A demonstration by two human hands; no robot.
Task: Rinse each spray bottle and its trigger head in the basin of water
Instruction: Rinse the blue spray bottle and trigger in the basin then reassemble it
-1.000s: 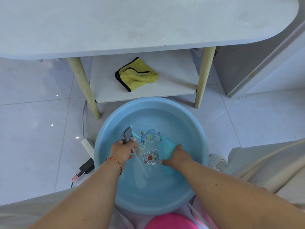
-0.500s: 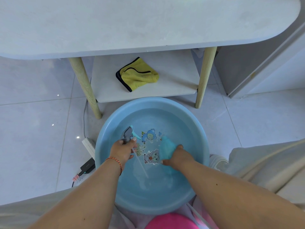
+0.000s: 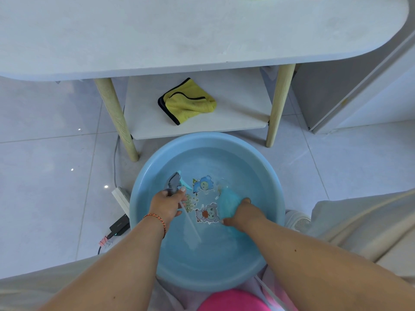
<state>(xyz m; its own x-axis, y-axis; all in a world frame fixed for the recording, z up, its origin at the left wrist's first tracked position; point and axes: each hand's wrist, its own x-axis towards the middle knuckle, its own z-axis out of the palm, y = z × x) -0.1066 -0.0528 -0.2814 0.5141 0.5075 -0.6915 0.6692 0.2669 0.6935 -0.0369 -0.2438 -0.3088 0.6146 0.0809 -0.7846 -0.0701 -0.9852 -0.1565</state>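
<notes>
A round blue basin of water sits on the floor in front of me, with cartoon pictures on its bottom. My left hand grips a grey trigger head with a teal lever; its clear dip tube trails down through the water. My right hand holds a translucent blue spray bottle under the water on the basin's right side. The bottle's lower part is hidden by my hand.
A white table with wooden legs stands just behind the basin. A yellow cloth lies on its lower shelf. A power strip and a black adapter lie on the tiles left of the basin. A pink object is at my knees.
Both hands stay almost in place; the bottle and trigger head shift only slightly in the water.
</notes>
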